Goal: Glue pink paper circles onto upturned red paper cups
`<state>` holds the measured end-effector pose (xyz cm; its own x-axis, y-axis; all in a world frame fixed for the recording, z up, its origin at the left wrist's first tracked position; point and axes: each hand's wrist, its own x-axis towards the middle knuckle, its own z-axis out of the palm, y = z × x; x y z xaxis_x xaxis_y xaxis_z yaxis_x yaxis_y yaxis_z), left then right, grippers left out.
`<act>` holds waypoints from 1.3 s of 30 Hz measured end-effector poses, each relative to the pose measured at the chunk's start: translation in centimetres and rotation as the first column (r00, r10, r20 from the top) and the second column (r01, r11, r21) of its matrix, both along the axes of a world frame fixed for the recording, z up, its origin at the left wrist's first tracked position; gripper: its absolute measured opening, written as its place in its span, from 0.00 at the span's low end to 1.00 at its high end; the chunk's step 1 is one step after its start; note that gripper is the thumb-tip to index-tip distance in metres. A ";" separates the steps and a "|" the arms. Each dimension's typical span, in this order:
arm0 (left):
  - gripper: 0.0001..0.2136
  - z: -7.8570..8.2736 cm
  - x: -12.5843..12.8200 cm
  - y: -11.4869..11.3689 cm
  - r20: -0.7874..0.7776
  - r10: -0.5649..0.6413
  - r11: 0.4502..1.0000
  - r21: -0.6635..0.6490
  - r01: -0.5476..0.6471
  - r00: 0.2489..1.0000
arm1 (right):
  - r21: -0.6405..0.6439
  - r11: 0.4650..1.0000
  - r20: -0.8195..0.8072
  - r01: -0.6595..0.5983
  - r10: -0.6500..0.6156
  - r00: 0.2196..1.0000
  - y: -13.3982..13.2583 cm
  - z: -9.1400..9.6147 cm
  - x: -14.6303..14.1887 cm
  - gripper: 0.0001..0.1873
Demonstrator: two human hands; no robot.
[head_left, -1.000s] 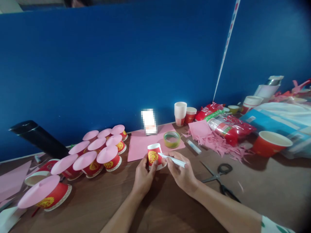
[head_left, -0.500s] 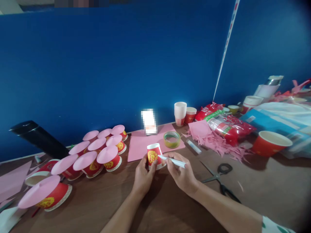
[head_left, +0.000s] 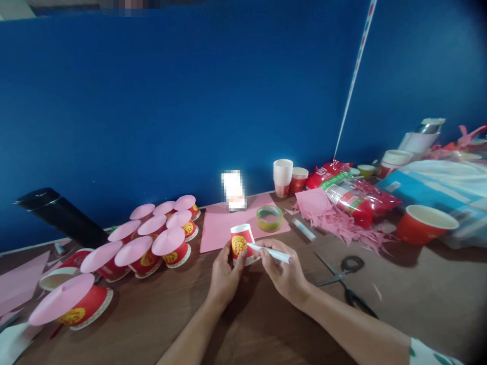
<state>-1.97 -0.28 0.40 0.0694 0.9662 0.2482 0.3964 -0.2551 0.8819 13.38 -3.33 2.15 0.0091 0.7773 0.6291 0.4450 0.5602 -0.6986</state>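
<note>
An upside-down red paper cup [head_left: 241, 243] with a yellow emblem stands on the brown table [head_left: 236, 324], at the front edge of a pink paper sheet [head_left: 220, 228]. My left hand [head_left: 224, 276] grips the cup's lower left side. My right hand [head_left: 283, 274] is closed around a white pen [head_left: 270, 252], its tip touching the cup's right side. A roll of clear tape [head_left: 269, 218] lies just behind on the pink sheet.
Several upturned red cups topped with pink paper discs [head_left: 152, 238] crowd the left. Scissors [head_left: 342, 276] and a glue stick [head_left: 303, 229] lie to the right, with pink paper scraps [head_left: 335, 223], a red cup package [head_left: 357, 197], stacked cups [head_left: 282, 177] and a red bowl [head_left: 424, 224]. A black cylinder [head_left: 57, 215] leans at the left against the blue wall.
</note>
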 end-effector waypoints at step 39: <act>0.17 -1.3 -0.3 0.9 0.666 -0.013 0.988 -0.104 0.111 0.746 | -0.129 0.992 -0.127 -0.018 0.002 0.992 1.4 -2.6 -0.8 0.17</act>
<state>-2.24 0.63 -0.90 -0.0040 0.9917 0.1289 -0.3113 -0.1237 0.9422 12.58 -1.91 -0.41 0.0742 0.8524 0.5177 0.3434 0.4655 -0.8157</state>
